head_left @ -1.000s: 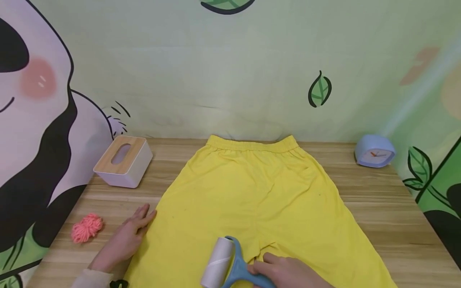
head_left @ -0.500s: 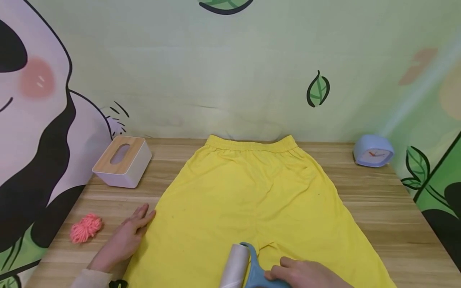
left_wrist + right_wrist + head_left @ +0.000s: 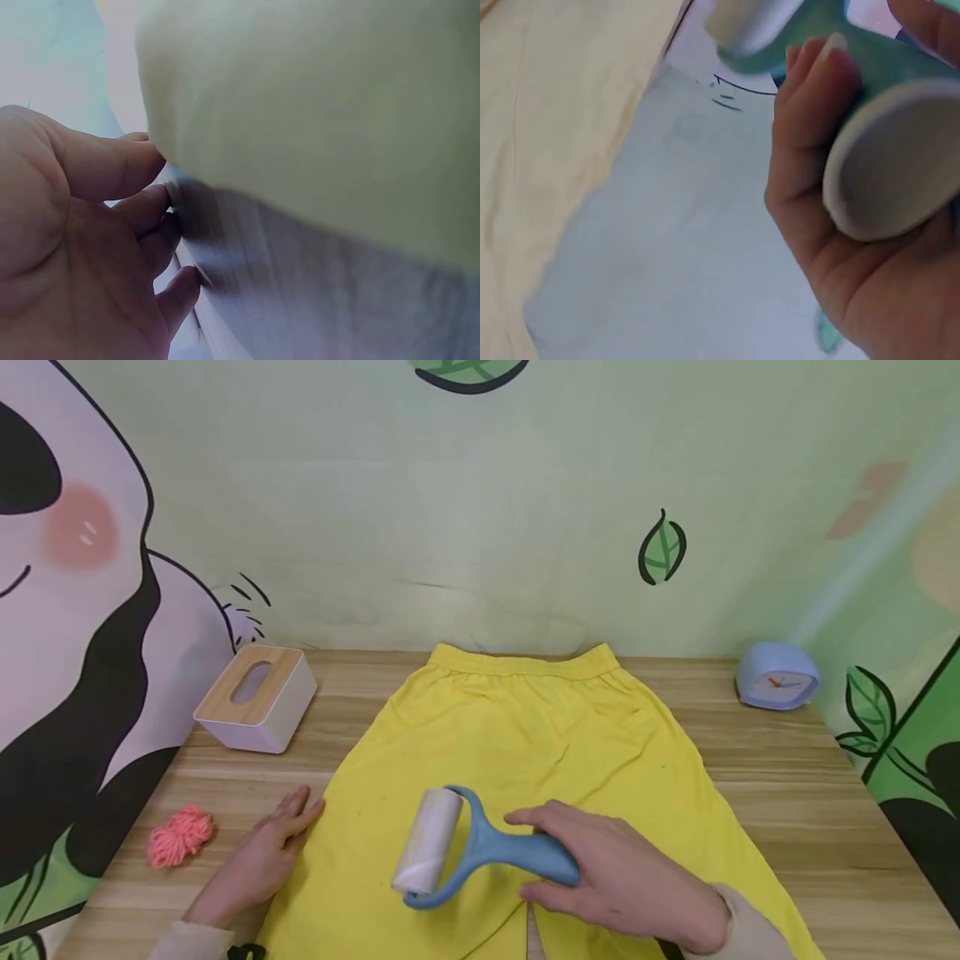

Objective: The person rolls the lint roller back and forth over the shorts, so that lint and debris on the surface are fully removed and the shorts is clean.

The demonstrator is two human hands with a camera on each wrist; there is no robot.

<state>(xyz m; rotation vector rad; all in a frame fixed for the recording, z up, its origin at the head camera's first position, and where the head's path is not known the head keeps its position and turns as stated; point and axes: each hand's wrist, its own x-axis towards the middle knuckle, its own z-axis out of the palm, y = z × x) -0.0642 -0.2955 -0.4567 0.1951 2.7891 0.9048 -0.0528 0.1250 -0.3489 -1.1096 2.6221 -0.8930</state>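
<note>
A pair of yellow pants (image 3: 480, 735) with an elastic waistband lies spread on the table, leg ends out of view. My right hand (image 3: 607, 868) grips the handle of a blue lint roller (image 3: 517, 853). Its white roll (image 3: 429, 841) is tilted over the left half of the pants, below the crotch height in the head view. From the right wrist, curled fingers (image 3: 806, 127) wrap the hollow-ended handle. My left hand (image 3: 258, 856) rests on the table at the pants' left edge. In the left wrist view the thumb (image 3: 112, 165) meets the fabric edge and the other fingertips touch the wood.
A tissue box (image 3: 258, 697) with a wooden lid stands at the back left. Nearer, a bundle of pink yarn (image 3: 180, 835) lies left of my left hand. A blue alarm clock (image 3: 778, 675) sits at the back right. Printed walls border the wooden table (image 3: 817, 810).
The lint roller first moved right and toward me, then up and left across the pants, bringing more of my right hand into view. My left hand has stayed in place.
</note>
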